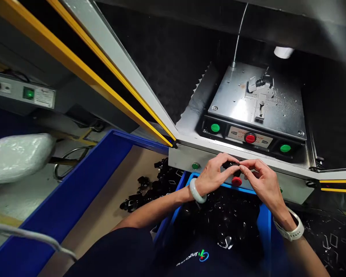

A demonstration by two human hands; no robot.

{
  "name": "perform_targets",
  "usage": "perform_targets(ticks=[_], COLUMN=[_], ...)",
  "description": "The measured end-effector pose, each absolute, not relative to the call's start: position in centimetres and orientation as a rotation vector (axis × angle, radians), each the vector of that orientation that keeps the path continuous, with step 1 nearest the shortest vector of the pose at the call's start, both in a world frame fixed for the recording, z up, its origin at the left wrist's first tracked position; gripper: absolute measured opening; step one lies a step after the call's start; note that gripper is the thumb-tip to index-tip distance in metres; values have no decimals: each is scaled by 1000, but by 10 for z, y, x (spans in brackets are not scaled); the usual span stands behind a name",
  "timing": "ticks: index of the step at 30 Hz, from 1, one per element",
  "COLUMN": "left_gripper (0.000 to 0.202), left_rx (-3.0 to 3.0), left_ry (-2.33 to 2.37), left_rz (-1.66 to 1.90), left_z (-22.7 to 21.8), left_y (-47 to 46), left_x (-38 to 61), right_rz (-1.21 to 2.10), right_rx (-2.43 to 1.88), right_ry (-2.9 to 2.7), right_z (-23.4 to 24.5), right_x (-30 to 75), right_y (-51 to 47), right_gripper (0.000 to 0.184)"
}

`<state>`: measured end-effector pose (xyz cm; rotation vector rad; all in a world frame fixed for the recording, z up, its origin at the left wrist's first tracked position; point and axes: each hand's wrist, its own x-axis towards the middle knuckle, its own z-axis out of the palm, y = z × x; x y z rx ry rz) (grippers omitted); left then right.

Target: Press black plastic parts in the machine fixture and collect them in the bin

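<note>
From my end on the head view: left hand (pixel 215 175) has thumb and fingers pinched on a small glossy black part (pixel 227 164); right hand (pixel 263 182) pinches at its other side, fingertips meeting the left's. Part is mostly hidden by fingers, can't make out its shape. It's over the far edge of the open blue plastic bin (pixel 265 223), just in front of the long pale metal front panel (pixel 180 156). Round red button (pixel 236 181) on that panel sits right below the hands.

Bin holds a heap of glossy black parts (pixel 219 211). Beyond the panel I see a flat silver metal plate (pixel 227 100); angular metal fixture (pixel 261 90) stands toward its far edge, dark cylindrical piece (pixel 260 82) seated in it. Along the plate's near edge: round red stop button (pixel 250 137) between two round green buttons (pixel 215 127). Left of the bin, tan table (pixel 103 207) with blue raised edges carries more loose black pieces (pixel 150 188) near its right edge.
</note>
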<state>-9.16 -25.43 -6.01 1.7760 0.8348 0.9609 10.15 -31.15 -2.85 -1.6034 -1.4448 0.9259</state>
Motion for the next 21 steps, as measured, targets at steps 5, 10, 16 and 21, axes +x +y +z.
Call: perform_targets(ticks=[5,10,16,21], left_gripper=[15,19,15,21], left_rx=[1621,1621,1487,1534], left_ry=[860,879,991,987], left_rz=[1101,1338,1317,1249], left_z=[-35,-9,6,5], left_y=[-192,-113,-15,60], left_x=[-81,-50,0,56], right_rz=[503,-44,21,-22], right_rx=[-1587,-1823,-1822,-1817], right_ry=[-1599,-1466,-1590,-1817], right_z=[15,49,61,59], right_x=[128,151,172,201], right_y=[-225,-83,-60,-236], right_gripper=[35,73,70,54])
